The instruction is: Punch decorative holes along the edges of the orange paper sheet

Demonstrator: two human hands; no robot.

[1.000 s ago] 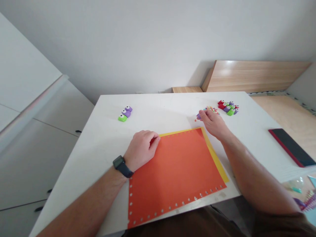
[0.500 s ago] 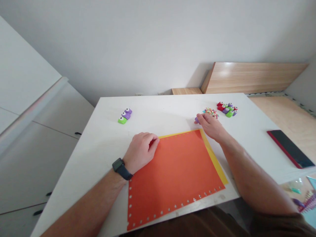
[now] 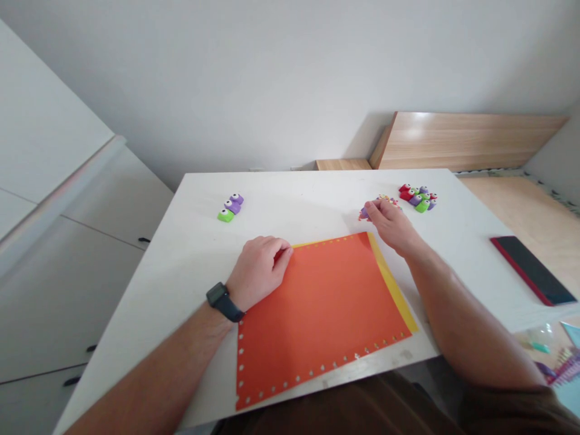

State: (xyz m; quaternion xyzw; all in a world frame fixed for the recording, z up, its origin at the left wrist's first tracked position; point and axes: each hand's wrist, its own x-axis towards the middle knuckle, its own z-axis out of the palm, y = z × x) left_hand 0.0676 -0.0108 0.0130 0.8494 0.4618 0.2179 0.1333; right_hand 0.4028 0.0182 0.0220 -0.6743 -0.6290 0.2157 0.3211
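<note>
An orange sheet with punched holes along its edges lies over a yellow sheet, which shows at the right and top. My left hand, with a dark watch at the wrist, is curled over the orange sheet's upper left corner, thumb and fingers closed there. Beyond the sheet's upper right corner, my right hand pinches a small purple piece, mostly hidden by the fingers. Just behind those fingers is a pile of tiny multicoloured pieces, partly covered by the hand.
Three eyed figures, purple and green, stand at the white table's back left. Several red, green and purple ones cluster at the back right. A dark tablet-like object with a red edge lies near the right edge.
My right hand has moved slightly away from me, with the purple piece, and now covers more of the colourful pile. My left hand stays at the sheet's corner.
</note>
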